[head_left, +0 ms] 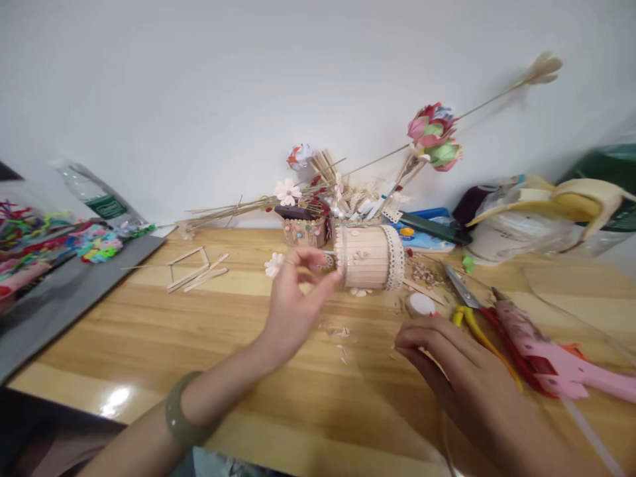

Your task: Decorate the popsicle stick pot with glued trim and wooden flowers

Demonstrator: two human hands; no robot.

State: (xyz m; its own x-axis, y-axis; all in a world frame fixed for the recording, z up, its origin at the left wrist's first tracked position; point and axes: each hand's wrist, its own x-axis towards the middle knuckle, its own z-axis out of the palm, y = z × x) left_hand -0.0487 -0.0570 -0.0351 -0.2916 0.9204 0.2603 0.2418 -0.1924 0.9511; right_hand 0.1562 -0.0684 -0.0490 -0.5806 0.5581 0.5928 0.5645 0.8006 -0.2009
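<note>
Wooden tabletop, lace-trimmed cylinder on its side, hands nearby

Plain pale grey-white wall rose beyond left hand and right hand, filling upper view. Wooden table, honey-brown with paler bands and running grain, lay beneath both, back edge meeting wall. Finish was glossy; bright glare sat left of left hand, nearer wearer. Soft shadow dimmed wood between hands, toward near edge. Light across wall was soft, fairly even.
</note>
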